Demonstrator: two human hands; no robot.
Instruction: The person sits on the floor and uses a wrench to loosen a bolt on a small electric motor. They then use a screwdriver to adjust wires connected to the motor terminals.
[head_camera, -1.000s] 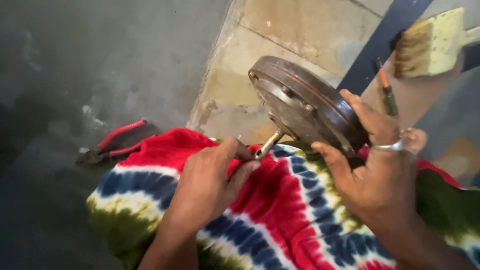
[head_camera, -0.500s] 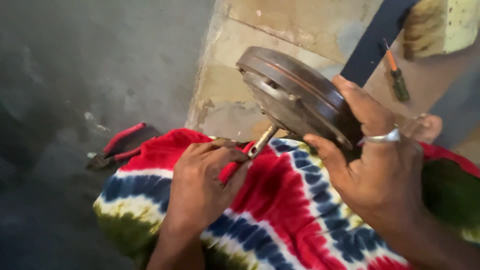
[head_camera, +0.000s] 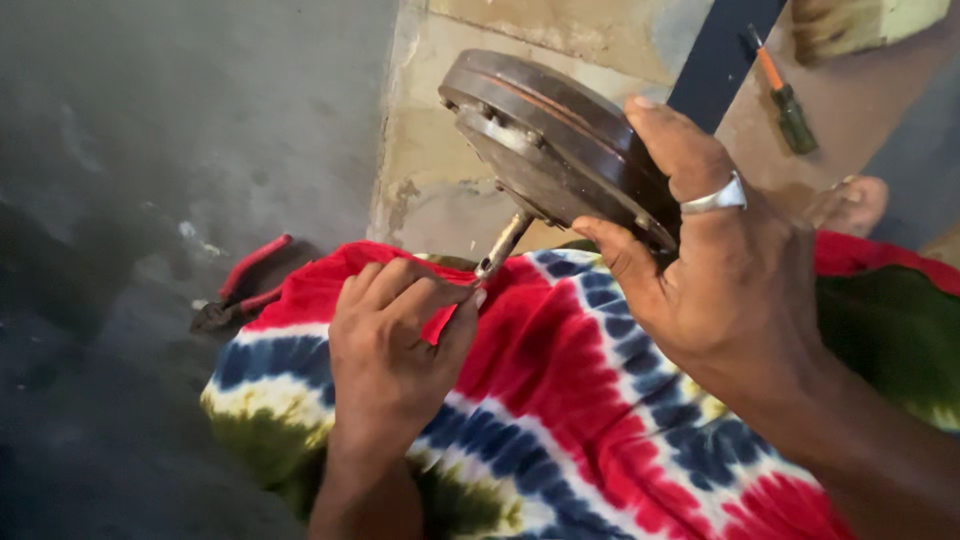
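My right hand (head_camera: 720, 270), with a silver ring on one finger, grips a round, rusty metal disc part (head_camera: 545, 135) by its rim and holds it tilted on edge above my lap. My left hand (head_camera: 395, 350) is closed around a small metal tool (head_camera: 503, 245). The tool's tip points up and touches the underside of the disc near its centre. Both hands hover over the red, blue, white and green tie-dye cloth (head_camera: 560, 400) that covers my legs.
Red-handled pliers (head_camera: 240, 290) lie on the grey concrete floor (head_camera: 150, 150) left of my knee. An orange-and-green screwdriver (head_camera: 780, 90) rests on a brown surface at the upper right, beside a dark blue bar (head_camera: 725, 50). A bare foot (head_camera: 850, 205) shows at the right.
The view has shifted, so the disc and both hands sit further left and higher in frame. The disc stays gripped, and the tool remains against its underside.
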